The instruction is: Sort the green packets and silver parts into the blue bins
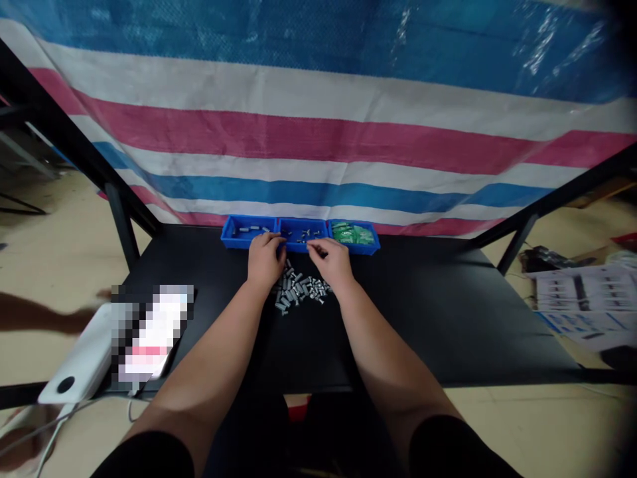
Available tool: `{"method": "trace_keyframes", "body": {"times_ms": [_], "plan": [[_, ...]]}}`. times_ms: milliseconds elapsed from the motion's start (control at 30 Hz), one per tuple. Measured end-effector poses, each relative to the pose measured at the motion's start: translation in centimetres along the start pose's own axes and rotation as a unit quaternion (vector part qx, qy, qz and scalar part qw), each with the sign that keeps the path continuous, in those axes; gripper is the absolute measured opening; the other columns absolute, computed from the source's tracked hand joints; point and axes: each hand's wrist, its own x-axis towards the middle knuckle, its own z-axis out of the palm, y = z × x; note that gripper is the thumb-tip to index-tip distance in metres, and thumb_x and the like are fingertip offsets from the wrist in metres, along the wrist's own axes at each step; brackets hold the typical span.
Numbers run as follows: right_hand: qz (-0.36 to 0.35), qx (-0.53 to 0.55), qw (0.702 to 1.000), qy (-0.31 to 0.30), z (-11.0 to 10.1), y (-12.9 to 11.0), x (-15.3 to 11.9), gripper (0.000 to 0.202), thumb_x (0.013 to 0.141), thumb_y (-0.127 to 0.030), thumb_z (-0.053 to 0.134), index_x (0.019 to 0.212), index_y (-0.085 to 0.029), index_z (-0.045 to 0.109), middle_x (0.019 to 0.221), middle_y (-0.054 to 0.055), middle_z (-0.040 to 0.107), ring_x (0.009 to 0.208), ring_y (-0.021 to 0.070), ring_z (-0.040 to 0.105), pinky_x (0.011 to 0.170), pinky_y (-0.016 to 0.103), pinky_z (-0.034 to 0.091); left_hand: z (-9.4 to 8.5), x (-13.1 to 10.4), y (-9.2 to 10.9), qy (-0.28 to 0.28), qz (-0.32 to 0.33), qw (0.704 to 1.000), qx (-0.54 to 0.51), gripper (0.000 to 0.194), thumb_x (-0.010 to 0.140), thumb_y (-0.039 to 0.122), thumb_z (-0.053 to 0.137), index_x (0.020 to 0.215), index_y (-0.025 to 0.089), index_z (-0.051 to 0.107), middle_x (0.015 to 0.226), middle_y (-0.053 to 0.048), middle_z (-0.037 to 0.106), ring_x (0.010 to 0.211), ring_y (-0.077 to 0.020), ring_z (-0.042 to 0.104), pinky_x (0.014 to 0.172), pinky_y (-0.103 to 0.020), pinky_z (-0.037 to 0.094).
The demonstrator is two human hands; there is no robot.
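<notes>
My left hand (265, 261) is at the front edge of the blue bins, its fingers curled together. Small grey cylinders lie in the left blue bin (233, 243) beyond it. My right hand (334, 262) pinches thumb and fingertips together in front of the middle blue bin (293, 248), which holds a few small screws (307, 233). Whatever either hand holds is too small or hidden to make out. Between and below both hands, a loose pile of metal cylinders and screws (296, 289) is spread on the black table (423, 318).
Green packets (354, 234) fill the right blue bin (362, 249). A phone with a blurred screen (156, 332) and a white box-shaped device (79, 362) with cables sit at the left. Behind the bins hangs a striped sheet (318, 143); black frame bars (122, 222) flank the table.
</notes>
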Motion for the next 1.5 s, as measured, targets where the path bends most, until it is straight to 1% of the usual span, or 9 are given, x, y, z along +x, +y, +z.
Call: {"method": "trace_keyframes", "body": {"times_ms": [67,133,333,467,833,900,1033,1100,1500], "plan": [[0.006,0.021,0.998,0.064,0.0,0.3,0.2,0.023,0.092,-0.025,0.064,0.108,-0.018,0.079,0.096,0.007,0.077,0.080,0.0175,0.071,0.078,0.028,0.057,0.0,0.0,0.0,-0.002,-0.001,1.000,0.005,0.021,0.093,0.023,0.060,0.108,0.021,0.075,0.119,-0.010,0.072,0.112,-0.0293,0.063,0.102,-0.046,0.048],[0.022,0.008,0.999,0.039,-0.4,0.5,0.3,0.022,0.090,-0.025,0.067,0.107,-0.018,0.079,0.090,0.006,0.076,0.075,0.0172,0.070,0.075,0.028,0.056,-0.1,0.0,0.0,-0.004,-0.001,1.000,0.008,0.021,0.093,0.023,0.060,0.108,0.021,0.075,0.120,-0.010,0.072,0.112,-0.0293,0.063,0.102,-0.046,0.048],[0.061,-0.068,0.961,-0.260,-2.3,-0.1,-0.2,0.016,0.080,-0.020,0.073,0.094,-0.024,0.081,0.081,0.000,0.076,0.070,0.0144,0.067,0.068,0.024,0.048,-0.2,0.1,0.2,-0.003,-0.001,1.000,0.003,0.022,0.091,0.021,0.061,0.108,0.020,0.075,0.120,-0.010,0.072,0.112,-0.0290,0.064,0.104,-0.046,0.048],[0.094,-0.077,0.933,-0.338,-2.5,-0.2,-0.4,0.024,0.075,-0.019,0.075,0.098,-0.024,0.080,0.082,0.000,0.076,0.071,0.0143,0.067,0.064,0.024,0.046,-0.2,0.0,0.2,-0.001,-0.003,1.000,0.000,0.022,0.091,0.020,0.061,0.108,0.020,0.075,0.120,-0.010,0.072,0.113,-0.0290,0.063,0.104,-0.046,0.048],[0.110,-0.044,0.934,-0.338,-2.2,0.1,-0.5,0.021,0.070,-0.009,0.072,0.084,-0.022,0.080,0.077,0.000,0.075,0.071,0.0150,0.068,0.066,0.024,0.048,-0.1,-0.1,0.0,-0.008,-0.006,1.000,-0.003,0.028,0.085,0.016,0.062,0.110,0.020,0.074,0.122,-0.009,0.071,0.116,-0.0299,0.062,0.107,-0.048,0.047],[0.086,-0.023,0.955,-0.284,-1.7,0.0,-0.3,0.019,0.074,-0.011,0.070,0.086,-0.021,0.079,0.075,0.000,0.073,0.068,0.0140,0.065,0.065,0.024,0.048,-0.1,-0.1,0.0,-0.011,-0.006,1.000,-0.002,0.028,0.085,0.016,0.062,0.110,0.021,0.074,0.122,-0.009,0.070,0.117,-0.0300,0.062,0.107,-0.048,0.047],[0.049,0.025,0.996,-0.075,-0.7,0.3,0.2,0.030,0.085,-0.020,0.066,0.113,-0.020,0.077,0.095,0.004,0.076,0.072,0.0135,0.065,0.069,0.025,0.050,-0.2,-0.1,0.1,-0.017,-0.006,1.000,-0.003,0.028,0.085,0.017,0.062,0.111,0.020,0.073,0.122,-0.010,0.070,0.116,-0.0297,0.062,0.106,-0.048,0.047],[0.049,0.024,0.998,-0.043,-0.5,0.5,0.2,0.034,0.086,-0.023,0.067,0.119,-0.020,0.075,0.098,0.004,0.076,0.066,0.0123,0.062,0.068,0.026,0.050,-0.2,-0.1,0.1,-0.018,-0.008,1.000,-0.004,0.029,0.084,0.017,0.062,0.111,0.020,0.073,0.122,-0.010,0.070,0.116,-0.0298,0.061,0.107,-0.048,0.047],[-0.005,-0.081,0.964,-0.252,1.1,-2.1,-0.7,0.008,0.084,-0.019,0.073,0.089,-0.024,0.076,0.089,0.000,0.075,0.078,0.0151,0.063,0.071,0.025,0.043,-0.3,0.0,0.3,-0.020,-0.018,1.000,-0.006,0.029,0.083,0.016,0.060,0.109,0.022,0.074,0.123,-0.010,0.070,0.117,-0.0299,0.062,0.107,-0.049,0.047]]}}
